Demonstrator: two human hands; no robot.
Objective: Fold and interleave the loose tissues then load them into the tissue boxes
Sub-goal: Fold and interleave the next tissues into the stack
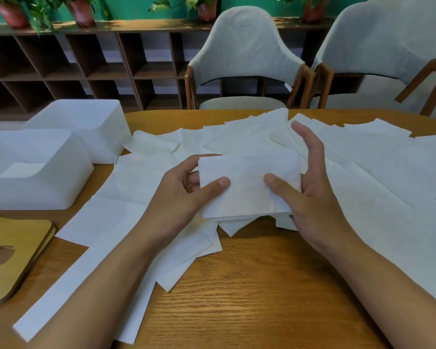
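Both my hands hold a stack of folded white tissues [247,182] just above the table's middle. My left hand [184,192] pinches its left end, thumb on top and fingers beneath. At the right end, my right hand [310,187] has its thumb on top, with the fingers standing up along the stack's edge. Loose unfolded tissues [363,177] lie spread over the table behind and to both sides. Two white tissue boxes stand open at the left: the near box [33,192] has tissues inside, while the far box [103,137] shows none.
Wooden lids with a slot [13,255] are stacked at the left front edge. Bare wooden table [262,285] lies in front of me. Two grey chairs [244,59] stand across the table, before a dark shelf unit with potted plants.
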